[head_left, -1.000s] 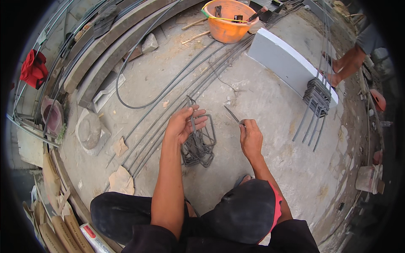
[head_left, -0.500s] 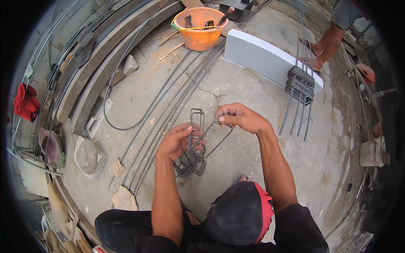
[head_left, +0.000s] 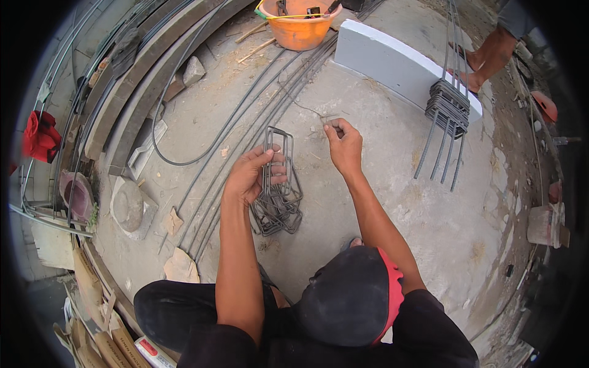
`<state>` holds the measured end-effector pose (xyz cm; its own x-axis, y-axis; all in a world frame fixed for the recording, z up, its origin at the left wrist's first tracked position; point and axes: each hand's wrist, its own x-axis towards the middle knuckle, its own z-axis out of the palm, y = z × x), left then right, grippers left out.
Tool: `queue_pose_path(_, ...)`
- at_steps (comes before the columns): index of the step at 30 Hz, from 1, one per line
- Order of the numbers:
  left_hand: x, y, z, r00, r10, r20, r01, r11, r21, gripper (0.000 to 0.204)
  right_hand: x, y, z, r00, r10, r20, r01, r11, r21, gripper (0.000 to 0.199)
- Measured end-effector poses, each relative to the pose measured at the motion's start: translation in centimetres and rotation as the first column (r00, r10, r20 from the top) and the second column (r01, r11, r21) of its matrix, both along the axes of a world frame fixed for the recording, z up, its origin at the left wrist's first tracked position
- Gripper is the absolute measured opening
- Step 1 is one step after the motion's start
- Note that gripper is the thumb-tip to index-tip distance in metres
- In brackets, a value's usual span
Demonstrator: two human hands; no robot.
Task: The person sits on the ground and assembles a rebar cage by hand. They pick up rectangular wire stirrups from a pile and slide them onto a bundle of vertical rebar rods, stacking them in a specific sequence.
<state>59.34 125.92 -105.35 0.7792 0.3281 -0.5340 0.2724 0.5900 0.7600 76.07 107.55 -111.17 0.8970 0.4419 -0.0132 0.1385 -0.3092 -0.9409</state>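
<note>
Thin rectangular steel rebar stirrups stand upright in my left hand, its thumb in front and its fingers reaching through and behind the bars. Below that grip, more bent stirrups lie in a tangled heap on the concrete. To the right and farther out, my right hand is closed in a pinch of thumb and forefinger. What that pinch holds, if anything, is too small to make out. Beside its fingertips a thin wire trails over the floor toward the long bars.
Long rebar rods run along the floor at left. An orange bucket with tools stands at the far side. A grey-white block is beside a stack of stirrups threaded on rods. Another person's feet are behind it.
My right hand has let go of the stirrup it pinched and moved farther out. My left hand still holds stirrups. The whole view has shifted slightly.
</note>
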Motion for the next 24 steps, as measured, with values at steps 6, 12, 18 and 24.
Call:
queue_pose_path(6,-2.4,3.1,0.1,0.98,0.196,-0.031,-0.195,0.98,0.028,0.034,-11.8,-0.8,-7.4,0.87,0.488,0.07,-0.421,0.809,-0.409,0.02)
queue_pose_path(12,-3.0,3.6,-0.1,0.966,0.26,0.014,-0.258,0.963,-0.079,0.035,-13.3,0.3,-7.3,0.864,0.491,0.111,-0.407,0.81,-0.422,0.022)
queue_pose_path(18,-3.5,4.7,-2.3,0.951,0.242,0.194,-0.146,0.901,-0.409,0.026,-8.1,-2.5,-3.8,0.966,0.131,-0.224,-0.135,0.991,-0.002,0.022)
queue_pose_path(24,-2.7,3.9,-2.2,0.953,0.28,0.117,-0.216,0.896,-0.389,0.03,-7.8,-4.9,4.3,0.869,0.029,-0.494,0.136,0.946,0.294,0.021)
